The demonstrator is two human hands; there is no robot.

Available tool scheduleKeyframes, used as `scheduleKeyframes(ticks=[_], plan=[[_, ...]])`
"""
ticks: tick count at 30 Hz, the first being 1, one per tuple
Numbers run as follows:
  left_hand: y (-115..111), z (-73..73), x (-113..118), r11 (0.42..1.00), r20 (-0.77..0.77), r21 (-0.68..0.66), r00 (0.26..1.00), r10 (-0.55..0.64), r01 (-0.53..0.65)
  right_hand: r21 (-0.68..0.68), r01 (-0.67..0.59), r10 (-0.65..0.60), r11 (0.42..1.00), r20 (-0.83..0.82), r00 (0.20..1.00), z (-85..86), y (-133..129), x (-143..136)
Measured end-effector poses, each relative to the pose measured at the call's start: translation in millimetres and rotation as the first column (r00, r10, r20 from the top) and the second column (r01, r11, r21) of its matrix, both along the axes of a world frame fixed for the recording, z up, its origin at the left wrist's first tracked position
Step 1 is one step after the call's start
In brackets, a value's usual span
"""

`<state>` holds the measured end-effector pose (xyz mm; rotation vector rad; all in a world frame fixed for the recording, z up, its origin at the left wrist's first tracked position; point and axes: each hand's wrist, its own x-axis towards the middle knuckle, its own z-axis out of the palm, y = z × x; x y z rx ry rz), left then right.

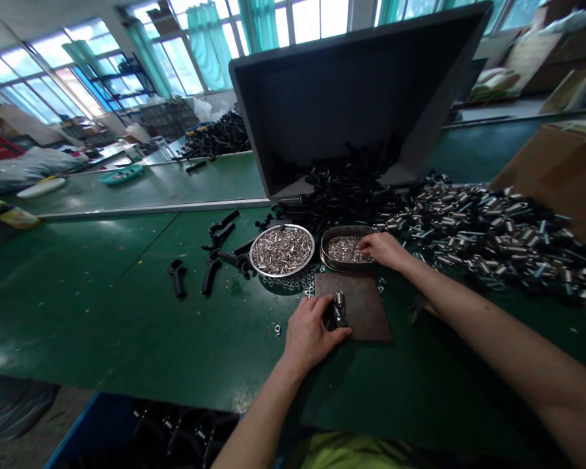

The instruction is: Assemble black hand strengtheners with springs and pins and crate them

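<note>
My left hand (310, 331) is closed around a black part with a silver threaded end (340, 299), held over a flat brown plate (368, 309) on the table. My right hand (381, 250) reaches into an oval metal tin (346, 266) of small metal pieces, its fingertips pinched together among them; what they grip, if anything, is too small to make out. Left of the tin stands a round metal dish (256, 268) heaped with small silver pins. Loose nuts (293, 284) lie scattered below the dish.
A large grey bin (351, 85) lies tipped, black parts (342, 195) spilling from it. To the right spreads a heap of metal-ended parts (498, 228) beside a cardboard box (557, 176). Several black handles (178, 279) lie left. Below the table edge is a blue crate (92, 423).
</note>
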<state>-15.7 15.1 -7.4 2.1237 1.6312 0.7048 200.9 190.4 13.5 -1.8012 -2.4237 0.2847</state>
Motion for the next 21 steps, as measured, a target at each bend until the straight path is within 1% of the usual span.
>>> scheduleKeyframes(ticks=[3, 6, 8, 9, 10, 11, 12, 13, 14, 15, 16, 17, 18, 19, 21], plan=[[1, -0.2, 1, 0.999, 0.054, -0.015, 0.997, 0.046, -0.045, 0.016, -0.004, 0.005, 1.000, -0.068, 0.998, -2.4, 0, 2], [3, 0.4, 0, 0.989, 0.208, -0.089, 0.969, 0.132, -0.115, 0.046, 0.012, -0.005, 0.999, -0.147, 0.989, -3.9, -1, 3], [4, 1.9, -1, 0.965, 0.368, -0.209, 0.901, 0.230, -0.161, 0.074, 0.042, -0.026, 0.996, -0.209, 0.978, -3.7, -2, 3], [4, 3.1, -2, 0.945, 0.457, -0.283, 0.843, 0.285, -0.166, 0.088, 0.063, -0.039, 0.994, -0.244, 0.969, -3.0, -3, 4], [4, 4.5, -3, 0.922, 0.553, -0.360, 0.762, 0.336, -0.146, 0.100, 0.085, -0.054, 0.991, -0.281, 0.958, -1.9, -4, 4], [4, 6.1, -4, 0.896, 0.649, -0.433, 0.656, 0.386, -0.099, 0.107, 0.108, -0.069, 0.988, -0.320, 0.945, -0.3, -5, 4], [3, 7.9, -4, 0.866, 0.730, -0.500, 0.523, 0.441, -0.032, 0.110, 0.129, -0.081, 0.986, -0.361, 0.929, 1.8, -9, 4], [2, 9.9, -4, 0.829, 0.780, -0.558, 0.370, 0.505, 0.045, 0.107, 0.144, -0.089, 0.984, -0.404, 0.910, 4.1, -14, 2], [1, 12.1, -4, 0.789, 0.794, -0.601, 0.213, 0.570, 0.127, 0.099, 0.149, -0.090, 0.984, -0.445, 0.891, 6.6, -21, 0], [0, 14.5, -3, 0.751, 0.775, -0.628, 0.073, 0.628, 0.205, 0.090, 0.143, -0.083, 0.986, -0.479, 0.874, 9.0, -31, -3], [-1, 17.0, -2, 0.718, 0.738, -0.640, -0.043, 0.674, 0.272, 0.074, 0.124, -0.067, 0.989, -0.522, 0.850, 11.3, -43, -8], [-2, 19.6, -1, 0.697, 0.698, -0.640, -0.133, 0.703, 0.323, 0.048, 0.096, -0.051, 0.994, -0.582, 0.812, 13.3, -57, -13], [-3, 22.3, 0, 0.686, 0.667, -0.628, -0.201, 0.718, 0.366, 0.012, 0.062, -0.039, 0.998, -0.654, 0.755, 14.7, -72, -19], [-4, 24.8, 2, 0.684, 0.645, -0.611, -0.249, 0.722, 0.399, -0.031, 0.026, -0.041, 0.999, -0.732, 0.680, 15.6, -87, -26], [-6, 29.0, 4, 0.679, 0.615, -0.586, -0.303, 0.728, 0.443, -0.115, -0.043, -0.076, 0.992, -0.848, 0.524, 15.8, -113, -38]])
